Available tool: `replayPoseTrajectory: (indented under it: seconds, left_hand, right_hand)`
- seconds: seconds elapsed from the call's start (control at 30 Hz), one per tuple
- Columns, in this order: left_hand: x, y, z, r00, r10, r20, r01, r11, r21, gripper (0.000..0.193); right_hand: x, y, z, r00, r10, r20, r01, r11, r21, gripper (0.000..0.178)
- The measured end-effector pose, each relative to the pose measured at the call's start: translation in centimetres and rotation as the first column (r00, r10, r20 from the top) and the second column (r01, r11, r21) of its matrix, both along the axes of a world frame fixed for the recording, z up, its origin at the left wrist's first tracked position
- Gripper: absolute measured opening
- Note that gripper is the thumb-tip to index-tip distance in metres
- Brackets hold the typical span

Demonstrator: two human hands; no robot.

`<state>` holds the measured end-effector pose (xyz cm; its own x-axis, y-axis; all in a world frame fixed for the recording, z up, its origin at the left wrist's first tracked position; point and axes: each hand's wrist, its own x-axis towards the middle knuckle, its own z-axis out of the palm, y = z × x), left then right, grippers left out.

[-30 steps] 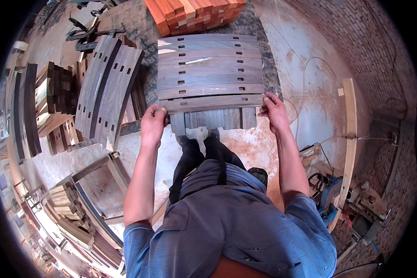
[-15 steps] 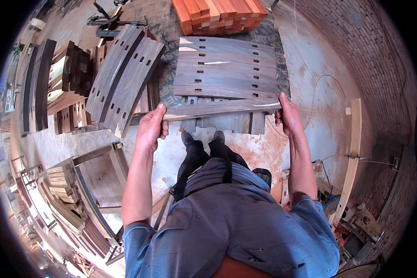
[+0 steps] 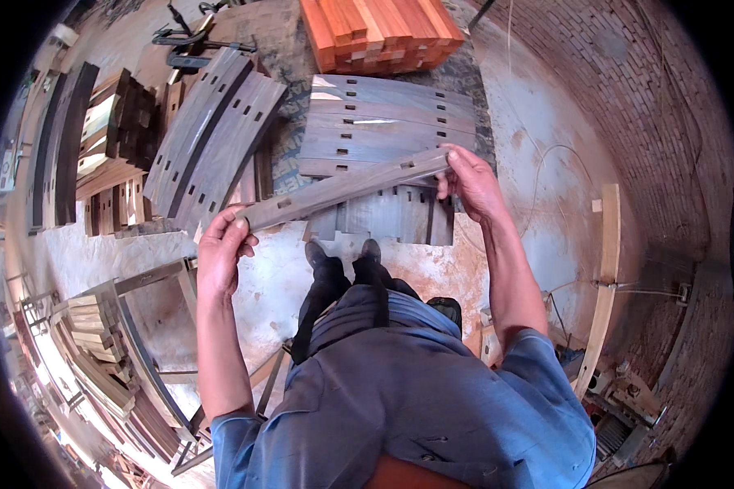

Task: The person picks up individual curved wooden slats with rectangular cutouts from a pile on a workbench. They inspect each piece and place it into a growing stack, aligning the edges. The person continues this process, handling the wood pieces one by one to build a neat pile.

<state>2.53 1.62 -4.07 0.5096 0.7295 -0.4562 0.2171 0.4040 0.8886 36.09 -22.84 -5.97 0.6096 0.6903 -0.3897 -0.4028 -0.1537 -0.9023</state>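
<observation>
A long, dark wooden slat with a slot near each end is held up between my hands, tilted with its right end farther away. My left hand pinches its near left end, thumb on top. At the other end my right hand grips the slat with the fingers curled under. Beyond it, a row of slotted slats lies side by side on the work surface. More wooden pieces lie beneath the slat, partly covered by it.
Curved slotted boards are stacked at the left. Reddish-orange wood blocks form a pile at the far side, with black clamps left of it. A metal frame stands lower left. An upright pale timber is near the brick wall.
The slat has turned: its left end came nearer and left, its right end moved away and left, and its slotted face now shows. Both hands still hold it.
</observation>
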Motion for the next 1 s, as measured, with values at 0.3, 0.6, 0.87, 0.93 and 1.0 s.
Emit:
replayPoseTrajectory:
  seconds: [0.3,0.6,0.87,0.93,1.0]
  left_hand:
    - [-7.0,0.8,-0.9,0.977,0.2,-0.069,-0.167,0.93,0.327,0.044]
    - [-7.4,4.3,-2.4,0.675,0.543,-0.499,0.066,0.629,0.774,0.046]
    - [-5.5,5.9,-2.2,0.543,0.568,-0.619,0.28,0.573,0.771,0.055]
    - [-5.6,6.1,-2.7,0.543,0.573,-0.613,0.286,0.561,0.777,0.056]
    - [-6.0,6.3,-3.0,0.542,0.588,-0.6,0.359,0.484,0.798,0.055]
  right_hand:
    - [-2.8,13.4,-0.6,0.982,0.083,0.168,-0.085,0.996,0.008,0.033]
    - [-3.7,29.5,-0.9,0.272,0.299,0.915,-0.19,0.949,-0.253,0.03]
    - [-3.9,35.2,-3.5,0.279,0.388,0.879,-0.089,0.921,-0.378,0.038]
    - [-4.5,35.4,-3.1,0.338,0.385,0.858,-0.106,0.922,-0.372,0.042]
    - [-5.8,35.3,-2.0,0.404,0.385,0.83,-0.108,0.921,-0.374,0.048]
